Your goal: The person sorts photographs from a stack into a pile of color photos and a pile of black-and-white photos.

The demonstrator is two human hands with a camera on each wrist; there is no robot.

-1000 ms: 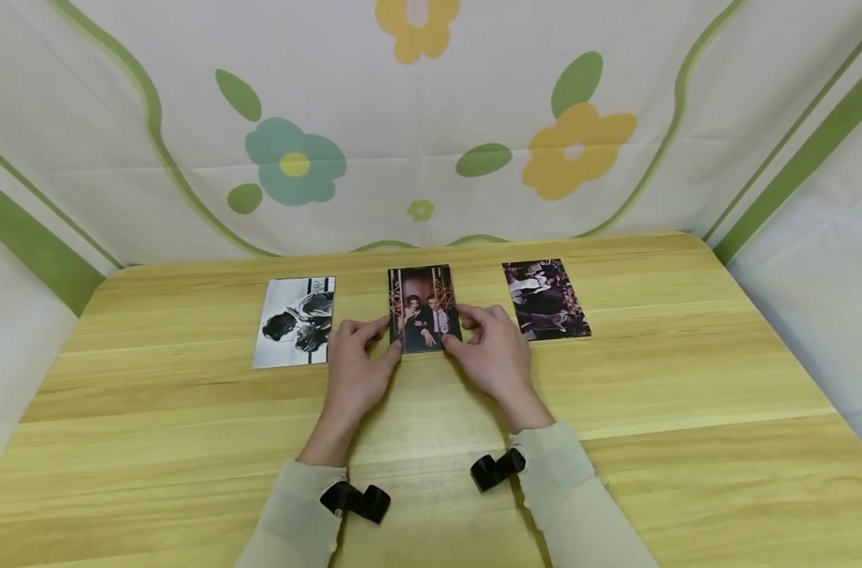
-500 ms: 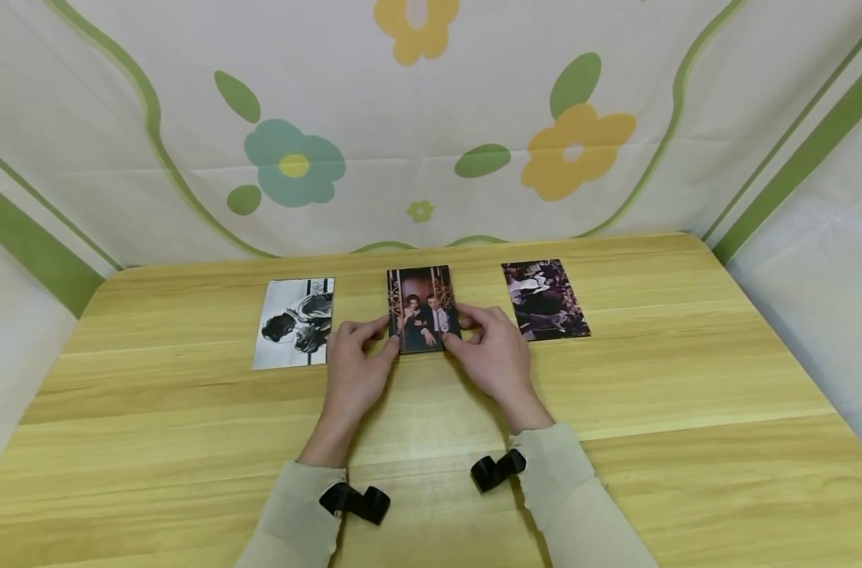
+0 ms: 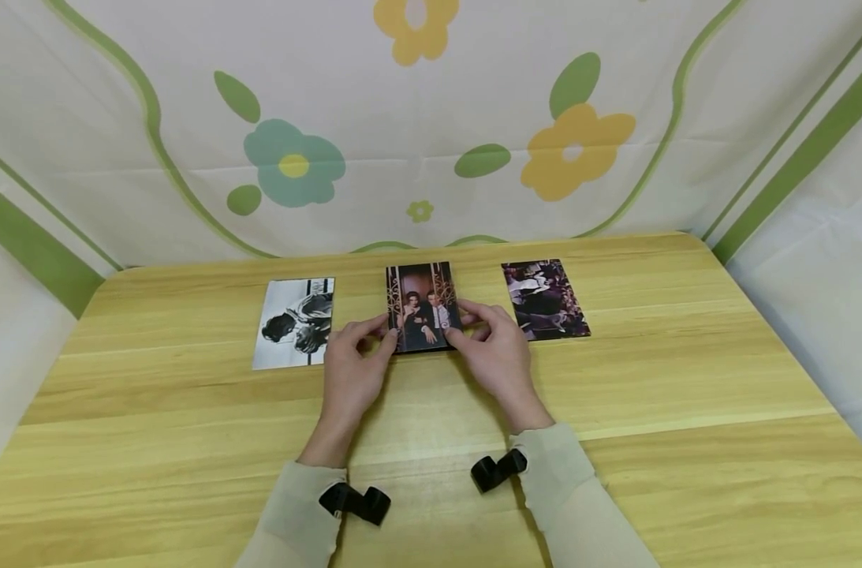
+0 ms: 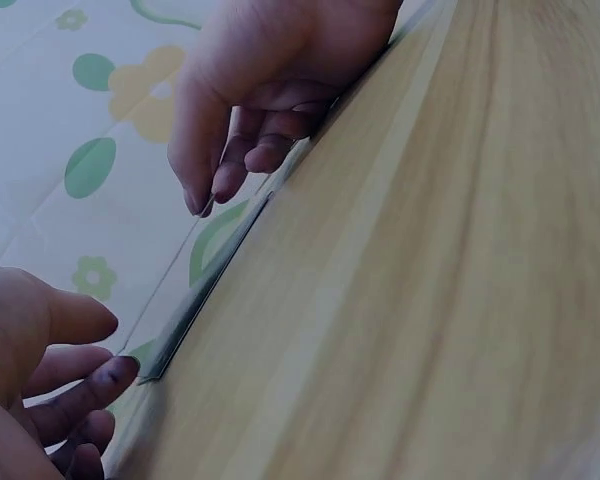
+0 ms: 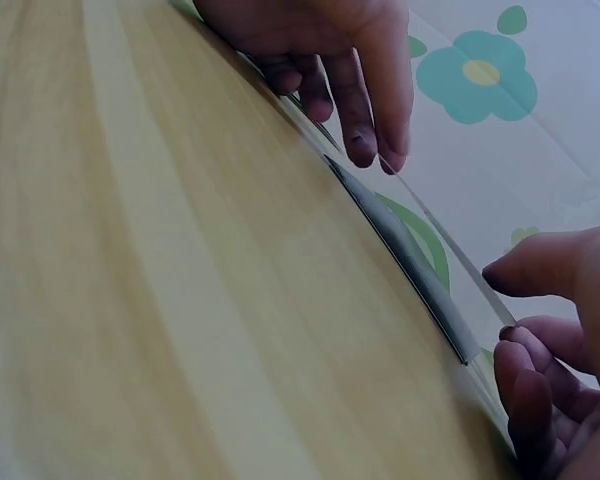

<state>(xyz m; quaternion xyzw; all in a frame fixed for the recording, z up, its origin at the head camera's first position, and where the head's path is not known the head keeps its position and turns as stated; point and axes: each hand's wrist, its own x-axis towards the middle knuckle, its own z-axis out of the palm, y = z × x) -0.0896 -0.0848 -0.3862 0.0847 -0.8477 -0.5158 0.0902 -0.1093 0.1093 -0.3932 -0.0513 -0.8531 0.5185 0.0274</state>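
Observation:
Between both hands in the head view is a photo card point(image 3: 422, 308) printed with two people before an ornate gate. My left hand point(image 3: 352, 363) pinches its left edge near the lower corner. On the opposite edge my right hand point(image 3: 494, 347) pinches it the same way, thumb on top. The wrist views show this card edge-on as a thin line, raised off the table. Beneath it a dark card point(image 4: 208, 295) lies on the wood, its near edge slightly lifted; the right wrist view shows that lower card point(image 5: 405, 270) too. Its face is hidden.
A black-and-white photo card point(image 3: 296, 322) lies to the left, close to the left fingers. To the right lies a dark purple photo card point(image 3: 546, 300). The wooden table point(image 3: 686, 355) ends at a flowered cloth backdrop point(image 3: 431, 118), with cloth at both sides.
The middle card has risen off the one below, whose dark edge now shows under it. Both hands have shifted only slightly; the side cards have stayed put.

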